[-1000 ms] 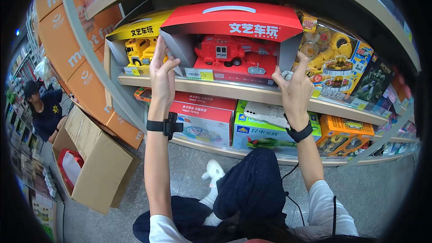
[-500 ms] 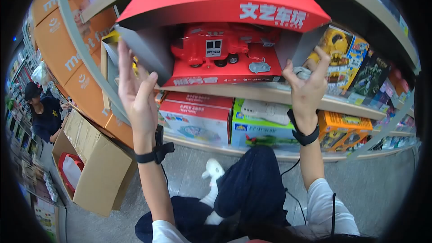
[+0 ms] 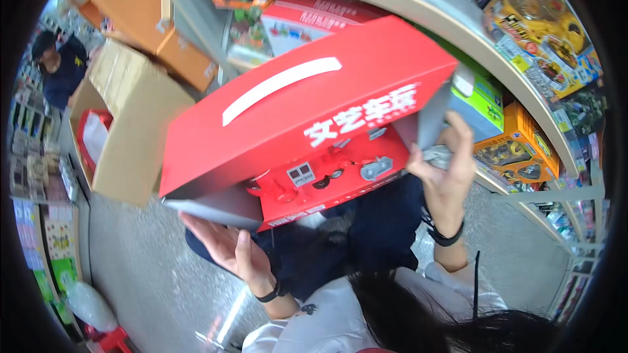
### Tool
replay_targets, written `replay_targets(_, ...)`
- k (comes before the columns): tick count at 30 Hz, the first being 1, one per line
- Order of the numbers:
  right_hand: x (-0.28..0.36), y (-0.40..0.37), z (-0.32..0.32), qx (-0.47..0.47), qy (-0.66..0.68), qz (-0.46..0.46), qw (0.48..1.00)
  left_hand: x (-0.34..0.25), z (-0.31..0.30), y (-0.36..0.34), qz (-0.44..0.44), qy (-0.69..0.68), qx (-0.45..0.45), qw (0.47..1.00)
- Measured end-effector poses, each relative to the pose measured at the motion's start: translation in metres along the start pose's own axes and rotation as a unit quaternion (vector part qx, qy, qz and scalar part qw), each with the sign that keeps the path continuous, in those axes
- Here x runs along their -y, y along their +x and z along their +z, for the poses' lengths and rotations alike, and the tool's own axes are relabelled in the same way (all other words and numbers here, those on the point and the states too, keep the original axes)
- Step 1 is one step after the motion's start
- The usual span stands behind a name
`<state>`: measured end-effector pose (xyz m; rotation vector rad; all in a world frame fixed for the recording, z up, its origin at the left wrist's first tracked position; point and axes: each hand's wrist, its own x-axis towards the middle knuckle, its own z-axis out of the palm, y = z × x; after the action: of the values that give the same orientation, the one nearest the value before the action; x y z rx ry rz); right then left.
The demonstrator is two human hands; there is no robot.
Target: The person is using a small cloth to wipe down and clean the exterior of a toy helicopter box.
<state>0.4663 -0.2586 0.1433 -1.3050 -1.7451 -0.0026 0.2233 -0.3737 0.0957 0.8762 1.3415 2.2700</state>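
Left hand seemingly under tilted red box

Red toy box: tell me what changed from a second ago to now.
The red toy box has come off the shelf, down toward the person, and now tilts above the lap. The left hand moved from the box's side to under its lower corner, palm open. The right hand still grips the right end. The cardboard box on the floor stayed put.

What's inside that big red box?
A red toy truck and a small grey part show through the open front of the big red cardboard box. The box's top panel covers the rest.
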Motion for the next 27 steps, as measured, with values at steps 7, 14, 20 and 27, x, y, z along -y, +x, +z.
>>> replay_targets(7,-0.038,-0.073,0.058,0.253,-0.019,0.096,0.962,0.055,-0.052,-0.027,-0.101,0.3,0.077,0.946)
replay_targets(14,-0.041,-0.085,0.053,0.262,-0.015,0.126,0.957,0.071,-0.054,-0.03,-0.036,0.426,0.109,0.898)
replay_targets(20,-0.034,-0.071,0.049,0.106,0.017,0.064,0.992,0.076,-0.054,-0.033,-0.025,0.424,0.094,0.9)
replay_targets(27,-0.003,-0.071,0.044,0.389,0.052,0.043,0.919,0.076,-0.053,-0.033,-0.031,0.422,0.076,0.903)
